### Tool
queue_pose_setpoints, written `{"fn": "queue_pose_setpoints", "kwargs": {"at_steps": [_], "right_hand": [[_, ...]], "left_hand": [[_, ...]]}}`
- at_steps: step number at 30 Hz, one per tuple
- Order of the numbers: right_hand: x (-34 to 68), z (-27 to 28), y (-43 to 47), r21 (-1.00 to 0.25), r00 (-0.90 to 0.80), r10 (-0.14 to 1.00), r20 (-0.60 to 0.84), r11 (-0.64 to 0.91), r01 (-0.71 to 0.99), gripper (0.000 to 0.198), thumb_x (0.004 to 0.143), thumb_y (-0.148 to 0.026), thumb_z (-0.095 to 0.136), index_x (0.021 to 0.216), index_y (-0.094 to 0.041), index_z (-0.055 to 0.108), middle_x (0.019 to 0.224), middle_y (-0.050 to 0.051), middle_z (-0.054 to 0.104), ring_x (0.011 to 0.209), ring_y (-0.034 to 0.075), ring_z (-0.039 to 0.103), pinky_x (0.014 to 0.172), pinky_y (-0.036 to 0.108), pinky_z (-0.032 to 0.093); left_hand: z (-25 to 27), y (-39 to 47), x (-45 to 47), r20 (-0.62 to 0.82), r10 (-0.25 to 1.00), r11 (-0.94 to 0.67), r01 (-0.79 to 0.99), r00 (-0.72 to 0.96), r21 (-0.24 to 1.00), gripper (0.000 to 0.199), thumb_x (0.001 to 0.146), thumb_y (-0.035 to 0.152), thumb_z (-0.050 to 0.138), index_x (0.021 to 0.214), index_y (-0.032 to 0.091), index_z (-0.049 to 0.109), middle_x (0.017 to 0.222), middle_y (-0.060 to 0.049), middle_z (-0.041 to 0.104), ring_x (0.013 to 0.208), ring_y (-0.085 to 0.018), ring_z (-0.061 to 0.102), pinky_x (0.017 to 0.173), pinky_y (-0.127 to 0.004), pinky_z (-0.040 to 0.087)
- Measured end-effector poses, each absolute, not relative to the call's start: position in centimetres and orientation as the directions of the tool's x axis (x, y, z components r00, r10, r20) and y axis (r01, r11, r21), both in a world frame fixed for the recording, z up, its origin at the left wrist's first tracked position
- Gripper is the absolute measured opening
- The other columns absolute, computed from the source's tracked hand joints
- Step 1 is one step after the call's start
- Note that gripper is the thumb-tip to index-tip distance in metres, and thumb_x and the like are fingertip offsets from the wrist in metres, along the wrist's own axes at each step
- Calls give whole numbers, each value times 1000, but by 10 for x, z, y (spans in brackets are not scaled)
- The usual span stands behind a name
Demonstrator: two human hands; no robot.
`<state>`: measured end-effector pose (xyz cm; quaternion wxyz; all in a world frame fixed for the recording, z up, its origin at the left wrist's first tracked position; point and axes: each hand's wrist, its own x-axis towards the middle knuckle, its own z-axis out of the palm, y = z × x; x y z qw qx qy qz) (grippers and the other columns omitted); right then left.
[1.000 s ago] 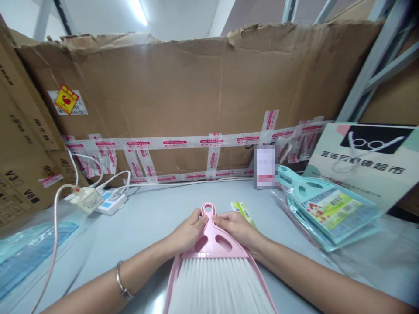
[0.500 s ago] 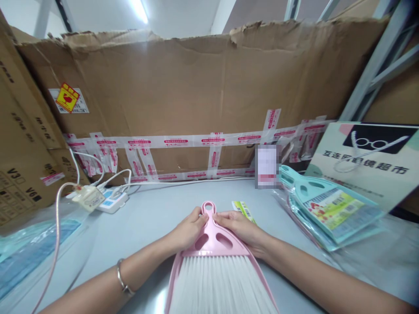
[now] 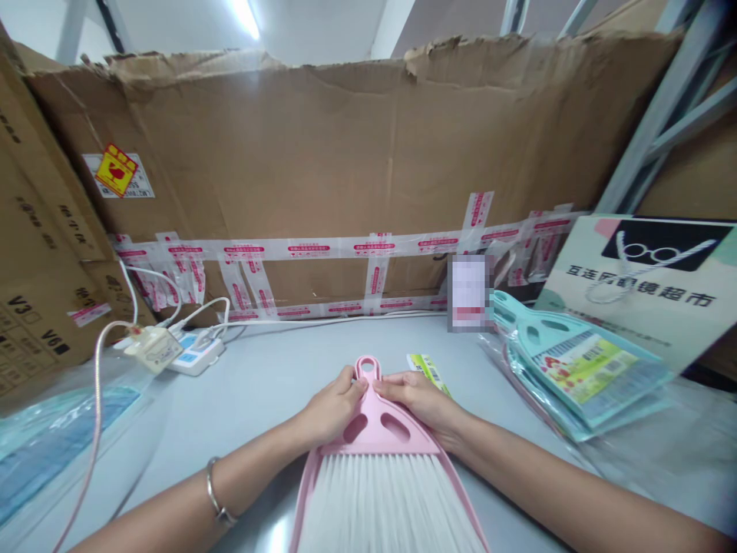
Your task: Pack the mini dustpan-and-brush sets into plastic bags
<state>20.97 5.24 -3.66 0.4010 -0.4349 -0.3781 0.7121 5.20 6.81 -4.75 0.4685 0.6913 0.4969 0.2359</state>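
A pink hand brush (image 3: 377,430) with long white bristles lies nested in a pink dustpan (image 3: 307,491), handles together and pointing away from me. My left hand (image 3: 334,405) is closed on the left side of the handle's base, thumb on top. From the other side my right hand (image 3: 424,403) pinches the same spot, its thumb near the left one. The fingers underneath are hidden. Just behind my right hand, a yellow-green printed card (image 3: 427,371) lies on the grey table (image 3: 276,357).
Wrapped turquoise dustpan sets (image 3: 593,369) are stacked at right before a paper bag (image 3: 650,284). A power strip (image 3: 199,352) with cables and a plastic-wrapped blue item (image 3: 63,445) lie at left. A large cardboard box (image 3: 322,153) stands along the back.
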Motion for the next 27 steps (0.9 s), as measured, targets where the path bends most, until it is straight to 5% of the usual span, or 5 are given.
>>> {"fn": "queue_pose_setpoints", "kwargs": {"at_steps": [9, 19, 27], "right_hand": [[211, -38, 53, -895, -289, 905, -314, -383, -227, 32, 47, -33, 81, 58, -11, 62, 48, 0, 61, 46, 10, 55, 50, 22, 41], [220, -34, 47, -842, -582, 799, -154, -414, -346, 41, 68, -26, 71, 104, -10, 59, 88, 8, 68, 73, 14, 65, 74, 27, 47], [219, -35, 46, -854, -500, 852, -156, -371, -365, 48, 65, -26, 73, 107, -11, 57, 86, 8, 68, 71, 16, 65, 70, 28, 47]], "left_hand": [[-49, 68, 52, -128, 917, -22, 367, 378, 930, 38, 80, 52, 41, 93, 17, 52, 82, -1, 53, 79, -16, 47, 75, -28, 37], [-40, 65, 52, -127, 908, 108, 69, 399, 992, 39, 74, 52, 54, 90, 18, 45, 74, 1, 52, 68, -13, 50, 67, -26, 39], [-29, 56, 45, -181, 844, 112, 165, 505, 980, 51, 76, 47, 55, 116, 17, 47, 77, -1, 56, 64, -11, 50, 61, -24, 37]]}}
